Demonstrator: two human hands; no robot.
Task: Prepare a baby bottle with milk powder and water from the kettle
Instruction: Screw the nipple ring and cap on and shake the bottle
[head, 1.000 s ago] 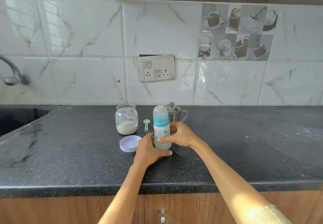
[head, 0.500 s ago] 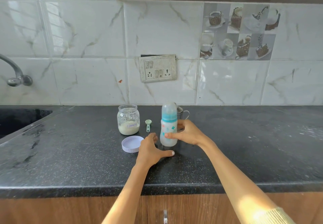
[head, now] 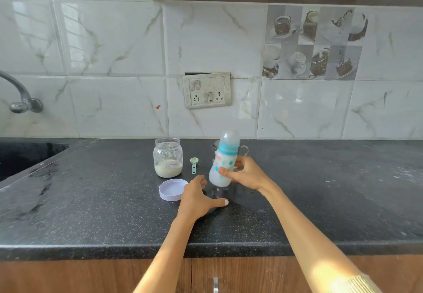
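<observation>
Cupboard fronts (head: 68, 276): wood, below the counter edge; one metal handle (head: 215, 284) at the bottom of the view.
Counter (head: 320, 201): dark speckled stone.
Left hand (head: 196, 197): resting on the counter, fingers relaxed, thumb stretched right; holds nothing.
Lid (head: 172, 189): pale lilac, round, lying open side up, just left of the left hand.
Right hand (head: 246, 173): thumb and fingers wrapped round the bottle; grasping it.
Bottle (head: 223, 162): lifted clear of the counter, tilted with its top to the right; teal collar, clear cap on, white liquid inside.
Scoop (head: 194, 164): small, green, lying between jar and bottle.
Jar (head: 168, 157): glass, lidless, white powder in the lower part, labelled; left of the scoop.
Kettle (head: 243, 149): steel, mostly hidden behind the bottle; handle shows.
Sink (head: 25, 155): far left, set into the counter.
Tap (head: 21, 100): on the wall above the sink.
Socket plate (head: 207, 90): on the tiled wall.
</observation>
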